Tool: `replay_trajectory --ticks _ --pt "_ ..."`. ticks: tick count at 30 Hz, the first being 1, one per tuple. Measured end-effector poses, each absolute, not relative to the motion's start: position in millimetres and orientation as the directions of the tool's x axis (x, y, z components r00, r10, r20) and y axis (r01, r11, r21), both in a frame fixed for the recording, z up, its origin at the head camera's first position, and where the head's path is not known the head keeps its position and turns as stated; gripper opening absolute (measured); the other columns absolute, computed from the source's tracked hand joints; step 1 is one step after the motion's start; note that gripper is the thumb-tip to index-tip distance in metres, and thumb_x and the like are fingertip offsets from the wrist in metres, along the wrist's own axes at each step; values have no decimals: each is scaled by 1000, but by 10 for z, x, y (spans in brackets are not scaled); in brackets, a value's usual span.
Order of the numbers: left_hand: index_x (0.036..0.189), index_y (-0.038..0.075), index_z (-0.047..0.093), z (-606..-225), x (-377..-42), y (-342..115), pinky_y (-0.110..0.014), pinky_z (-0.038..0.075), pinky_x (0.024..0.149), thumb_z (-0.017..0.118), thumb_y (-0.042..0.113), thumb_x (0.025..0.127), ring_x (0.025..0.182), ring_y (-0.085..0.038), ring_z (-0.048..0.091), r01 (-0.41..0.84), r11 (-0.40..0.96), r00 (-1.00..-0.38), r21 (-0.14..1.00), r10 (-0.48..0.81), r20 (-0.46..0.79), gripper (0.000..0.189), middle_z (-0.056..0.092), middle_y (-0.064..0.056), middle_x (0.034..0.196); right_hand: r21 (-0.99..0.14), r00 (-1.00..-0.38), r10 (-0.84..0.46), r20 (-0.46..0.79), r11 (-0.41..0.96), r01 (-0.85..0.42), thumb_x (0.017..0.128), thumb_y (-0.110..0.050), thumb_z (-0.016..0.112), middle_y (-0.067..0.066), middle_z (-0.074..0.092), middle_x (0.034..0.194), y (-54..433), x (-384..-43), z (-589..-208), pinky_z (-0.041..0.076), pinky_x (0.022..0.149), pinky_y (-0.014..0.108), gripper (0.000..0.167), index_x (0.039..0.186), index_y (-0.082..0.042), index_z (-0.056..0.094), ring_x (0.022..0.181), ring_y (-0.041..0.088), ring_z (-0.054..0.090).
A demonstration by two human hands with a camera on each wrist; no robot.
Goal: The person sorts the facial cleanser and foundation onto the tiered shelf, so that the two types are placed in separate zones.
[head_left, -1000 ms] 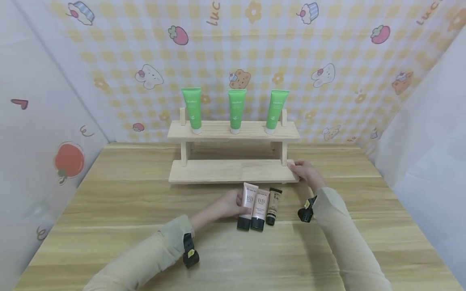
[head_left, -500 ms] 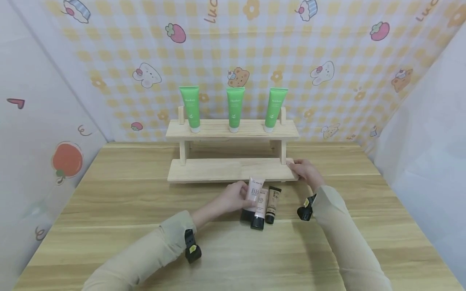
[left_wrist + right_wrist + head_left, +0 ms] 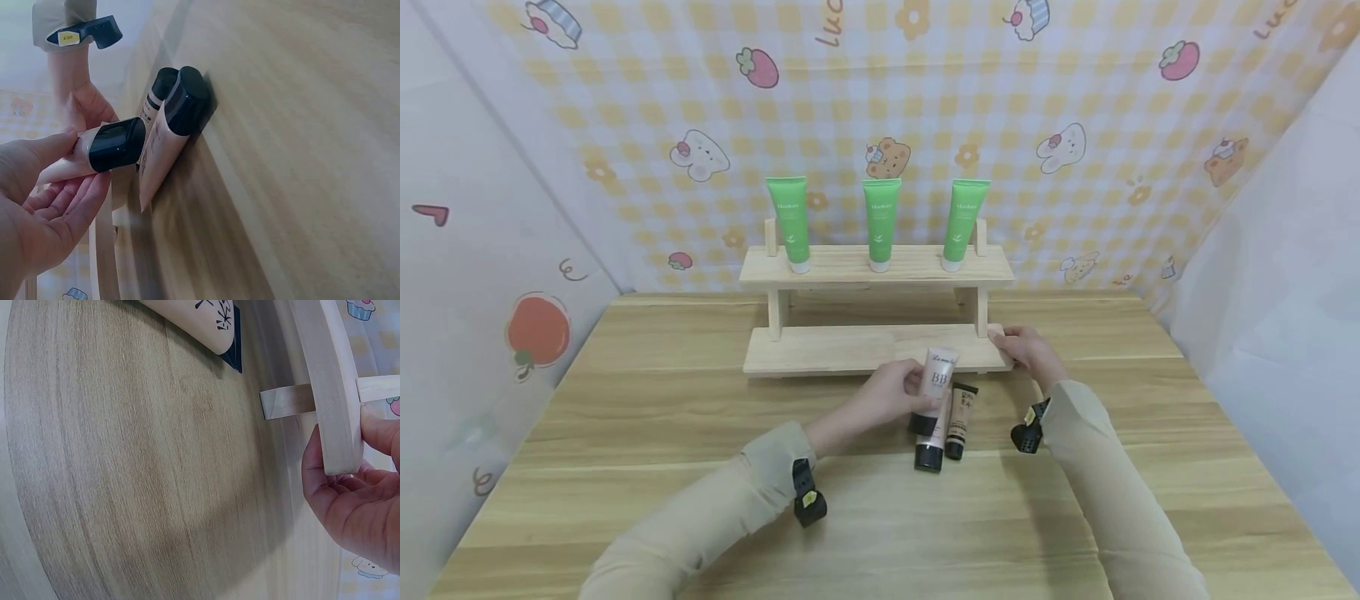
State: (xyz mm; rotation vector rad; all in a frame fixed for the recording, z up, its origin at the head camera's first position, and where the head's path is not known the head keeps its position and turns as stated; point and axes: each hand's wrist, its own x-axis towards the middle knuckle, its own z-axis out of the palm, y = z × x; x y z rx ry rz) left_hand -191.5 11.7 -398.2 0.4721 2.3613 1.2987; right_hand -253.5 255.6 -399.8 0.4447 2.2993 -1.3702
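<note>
My left hand pinches a pale pink BB cream tube by its sides, raised off the table. Its black cap points down toward me in the head view. A second BB cream tube lies below, partly hidden behind the held one. Beside that lies a slimmer beige tube with black ends. At the right end of the two-tier wooden shelf, my right hand grips the lower board, thumb above and fingers under it, as the right wrist view shows.
Three green tubes stand spaced along the upper board: left, middle and right. The shelf stands toward the back of the wood-grain table, before a checked cloth backdrop. A white side wall bounds the left.
My left hand has lifted the BB cream tube from beside the others and carried it up and right toward the shelf. My right hand keeps its grip on the board.
</note>
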Motion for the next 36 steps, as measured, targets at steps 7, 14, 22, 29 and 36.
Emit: replay_trajectory --ticks 7,14,22,29,36 --pt "112 4 58 -3915 -2000 156 -23 52 71 74 22 75 82 -13 59 100 473 -870 875 468 -153 44 63 -5 96 -743 -858 62 -510 470 476 96 -29 42 7 51 102 2567 -2542 -4008 47 66 16 56 138 6 29 72 3 52" --pt "116 6 56 -3869 -2128 234 -23 52 71 72 25 77 88 -14 59 136 471 -893 872 438 -98 46 62 -5 101 -749 -860 69 -505 460 477 96 -29 42 6 50 101 2581 -2558 -4027 46 65 14 56 139 5 29 72 3 51" --pt "117 7 54 -3821 -2258 361 -22 52 72 73 25 77 94 -17 60 142 440 -910 887 411 -58 48 61 -6 105 -742 -851 56 -521 464 485 96 -32 42 4 51 99 2575 -2543 -4012 48 70 17 57 139 4 29 76 5 51" --pt "116 10 54 -3814 -2393 452 -26 52 78 72 23 78 100 -18 58 160 418 -922 894 388 -17 45 62 -6 109 -728 -841 44 -539 479 491 96 -34 40 12 46 118 2575 -2534 -3983 47 88 28 61 141 4 22 94 14 50" --pt "121 10 52 -3843 -2504 530 -27 49 87 72 21 78 103 -18 58 137 391 -936 910 352 -10 48 61 -5 112 -717 -834 51 -550 484 502 96 -37 40 19 41 133 2562 -2527 -3981 44 97 33 64 142 2 20 106 20 49"
